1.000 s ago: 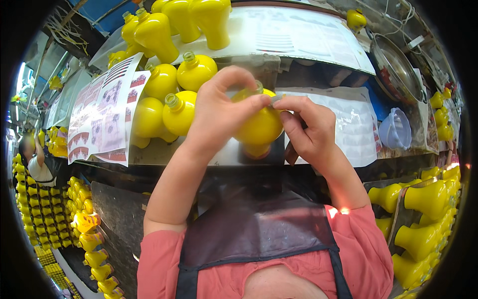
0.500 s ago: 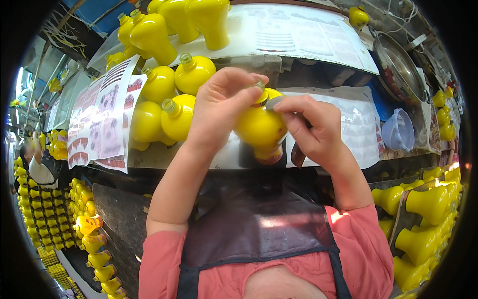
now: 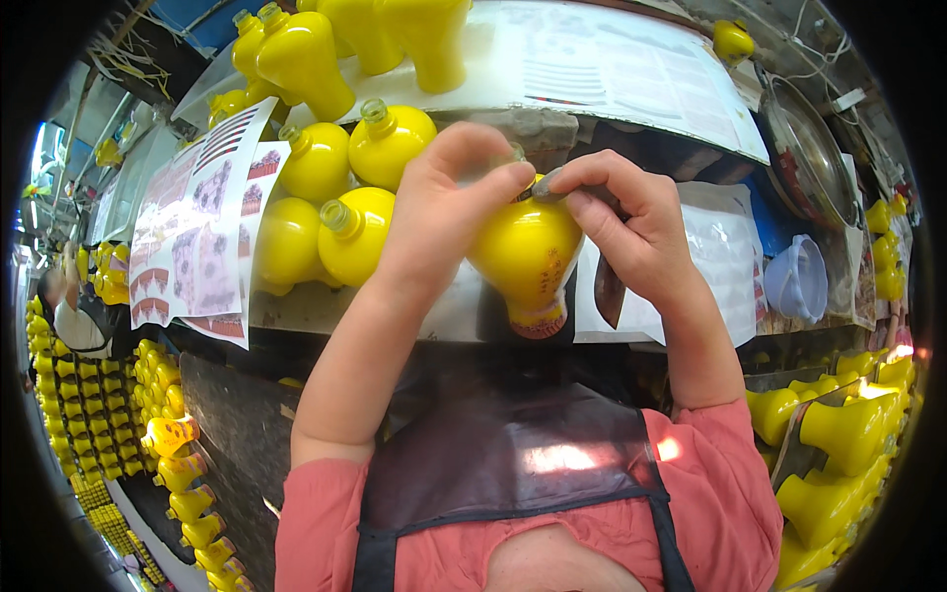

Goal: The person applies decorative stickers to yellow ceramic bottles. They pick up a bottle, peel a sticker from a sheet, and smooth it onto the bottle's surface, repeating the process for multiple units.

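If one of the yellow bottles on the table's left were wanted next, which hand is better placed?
Probably the left hand: it is beside those bottles, though busy at the bottle in front. The right hand is farther away and pinches a grey piece.

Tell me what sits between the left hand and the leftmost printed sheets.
The head view shows a cluster of yellow bottles between the left hand and printed sheets.

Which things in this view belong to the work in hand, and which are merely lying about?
In the work:
yellow bottle with dark print, at the left hand
small grey piece, pinched in the right hand
dark brown strip below it
probably printed sheets, plain yellow bottles

Apparently just lying about:
lilac basin
round metal pan
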